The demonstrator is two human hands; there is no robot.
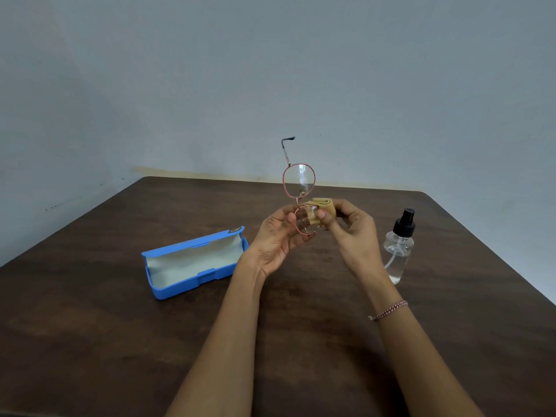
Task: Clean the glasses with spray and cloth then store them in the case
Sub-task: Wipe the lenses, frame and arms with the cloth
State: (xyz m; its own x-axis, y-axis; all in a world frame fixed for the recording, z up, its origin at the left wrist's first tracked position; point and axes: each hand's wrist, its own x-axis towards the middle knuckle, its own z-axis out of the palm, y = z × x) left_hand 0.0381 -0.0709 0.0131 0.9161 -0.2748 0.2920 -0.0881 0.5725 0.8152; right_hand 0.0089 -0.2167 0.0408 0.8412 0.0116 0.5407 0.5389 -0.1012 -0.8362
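Pinching the lower lens rim with my left hand (276, 239); pink-framed glasses (299, 183) held on end above the counter (120, 341). Right hand (352, 230) pinches a folded tan cloth (322, 206) onto that lens. Blue case (192, 263) lies open at left; spray bottle (398, 248) stands upright at right.

The case (192, 263) lies on the table (120, 341) at left, the bottle (398, 251) stands at right. Between and above, the left hand (276, 242) holds the glasses (298, 183) on end; the right hand (352, 233) holds the cloth (323, 206) against the lower lens.
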